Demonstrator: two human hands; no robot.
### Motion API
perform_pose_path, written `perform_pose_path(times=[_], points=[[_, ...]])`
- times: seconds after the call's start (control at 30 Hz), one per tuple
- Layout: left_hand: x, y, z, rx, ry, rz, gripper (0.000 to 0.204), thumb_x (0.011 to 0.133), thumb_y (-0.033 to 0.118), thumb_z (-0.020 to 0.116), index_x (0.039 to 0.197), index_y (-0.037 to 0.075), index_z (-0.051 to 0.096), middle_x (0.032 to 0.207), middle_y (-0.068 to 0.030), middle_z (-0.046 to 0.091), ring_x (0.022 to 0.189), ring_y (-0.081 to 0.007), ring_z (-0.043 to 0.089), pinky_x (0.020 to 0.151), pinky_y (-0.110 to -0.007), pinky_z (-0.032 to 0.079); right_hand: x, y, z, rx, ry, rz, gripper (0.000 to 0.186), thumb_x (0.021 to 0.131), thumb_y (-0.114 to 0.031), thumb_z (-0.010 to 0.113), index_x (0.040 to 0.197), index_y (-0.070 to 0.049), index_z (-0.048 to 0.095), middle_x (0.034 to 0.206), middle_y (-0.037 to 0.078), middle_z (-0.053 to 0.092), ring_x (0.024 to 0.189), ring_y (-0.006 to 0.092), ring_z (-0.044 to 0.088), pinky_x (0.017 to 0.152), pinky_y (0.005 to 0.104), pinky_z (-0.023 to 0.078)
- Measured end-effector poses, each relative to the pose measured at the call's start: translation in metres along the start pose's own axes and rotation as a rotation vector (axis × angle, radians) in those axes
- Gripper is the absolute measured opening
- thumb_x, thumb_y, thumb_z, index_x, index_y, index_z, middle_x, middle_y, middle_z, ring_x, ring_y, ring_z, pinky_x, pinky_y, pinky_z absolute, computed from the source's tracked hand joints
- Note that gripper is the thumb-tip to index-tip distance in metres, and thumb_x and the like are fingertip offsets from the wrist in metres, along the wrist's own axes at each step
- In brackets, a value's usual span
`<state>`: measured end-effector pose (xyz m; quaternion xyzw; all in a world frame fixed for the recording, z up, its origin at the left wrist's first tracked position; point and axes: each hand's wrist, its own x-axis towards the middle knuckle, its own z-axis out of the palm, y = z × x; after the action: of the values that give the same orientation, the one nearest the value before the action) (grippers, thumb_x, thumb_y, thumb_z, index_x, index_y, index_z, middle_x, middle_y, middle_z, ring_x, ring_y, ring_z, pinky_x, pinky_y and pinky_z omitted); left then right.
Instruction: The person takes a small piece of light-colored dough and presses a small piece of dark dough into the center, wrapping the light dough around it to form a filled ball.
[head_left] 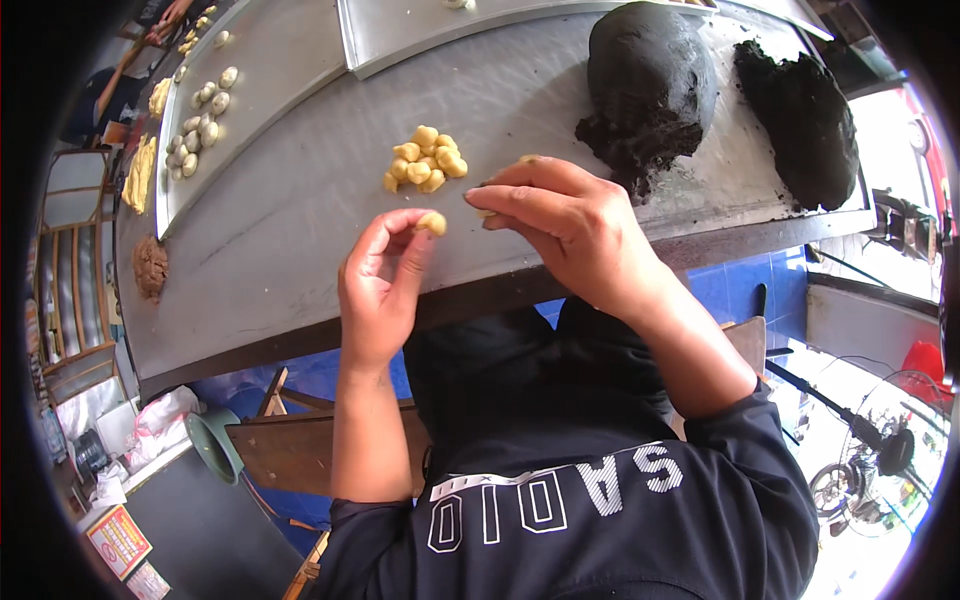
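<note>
Between the thumb and fingertips of my left hand is a small round yellow dough ball. My right hand hovers just to its right, fingers drawn together in a pinch. A pale yellowish bit shows at those fingertips, too small to make out. Past both hands, a small heap of yellow dough balls lies on the metal tabletop. A big smooth black dough mound with a crumbly near edge sits beyond my right hand.
Another rough black dough lump rests near the table's right end. At the left, a metal tray holds several greyish marbled balls. Beside it are yellow dough strips and a brown lump. Another person's arm shows at the far left.
</note>
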<state>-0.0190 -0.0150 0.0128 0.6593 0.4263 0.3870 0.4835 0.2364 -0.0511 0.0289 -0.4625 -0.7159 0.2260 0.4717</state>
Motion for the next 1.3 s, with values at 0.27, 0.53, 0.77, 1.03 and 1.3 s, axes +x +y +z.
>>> perform_pose_path(times=[0.27, 0.53, 0.77, 1.03, 1.3], points=[[0.003, 0.004, 0.020, -0.216, -0.131, -0.091, 0.023, 0.119, 0.014, 0.070, 0.134, -0.003, 0.074, 0.114, -0.0029, 0.079, 0.103, -0.0097, 0.071, 0.096, -0.028, 0.057, 0.005, -0.001, 0.006, -0.059, -0.072, -0.085, 0.039, 0.091, -0.007, 0.084, 0.130, -0.007, 0.081, 0.117, 0.012, 0.078, 0.106, 0.0364, 0.076, 0.091, 0.0466, 0.065], [0.003, 0.001, 0.001, -0.003, -0.025, -0.112, 0.022, 0.117, 0.018, 0.074, 0.129, 0.000, 0.077, 0.105, -0.0005, 0.075, 0.087, -0.0088, 0.066, 0.083, -0.027, 0.057, 0.036, 0.020, -0.004, -0.632, -0.098, -0.137, 0.019, 0.094, -0.017, 0.072, 0.112, -0.010, 0.074, 0.103, 0.010, 0.072, 0.098, 0.0301, 0.072, 0.086, 0.0439, 0.061], [0.003, -0.009, -0.012, -0.237, 0.181, -0.162, 0.027, 0.115, 0.018, 0.076, 0.133, -0.002, 0.078, 0.099, -0.0031, 0.076, 0.090, -0.0104, 0.069, 0.086, -0.028, 0.059, 0.059, 0.005, 0.019, -0.769, -0.069, -0.246, 0.012, 0.094, -0.020, 0.075, 0.102, -0.013, 0.079, 0.103, 0.006, 0.072, 0.101, 0.0251, 0.072, 0.089, 0.0376, 0.059], [0.002, -0.014, -0.012, -0.205, 0.128, -0.100, 0.027, 0.120, 0.021, 0.068, 0.128, -0.002, 0.079, 0.097, -0.0021, 0.074, 0.087, -0.0087, 0.066, 0.083, -0.028, 0.056, 0.071, 0.006, 0.049, -0.459, -0.140, -0.034, 0.014, 0.101, -0.016, 0.079, 0.112, -0.008, 0.076, 0.115, 0.014, 0.075, 0.107, 0.0358, 0.075, 0.092, 0.0467, 0.063], [0.011, -0.004, 0.017, -0.427, 0.140, -0.081, 0.032, 0.123, 0.030, 0.062, 0.112, 0.003, 0.075, 0.095, 0.0000, 0.069, 0.085, -0.0098, 0.059, 0.080, -0.029, 0.050, 0.048, -0.009, 0.029, -0.009, -0.060, -0.099, 0.034, 0.097, -0.012, 0.086, 0.129, -0.002, 0.078, 0.113, 0.019, 0.080, 0.103, 0.0437, 0.080, 0.088, 0.0482, 0.065]])
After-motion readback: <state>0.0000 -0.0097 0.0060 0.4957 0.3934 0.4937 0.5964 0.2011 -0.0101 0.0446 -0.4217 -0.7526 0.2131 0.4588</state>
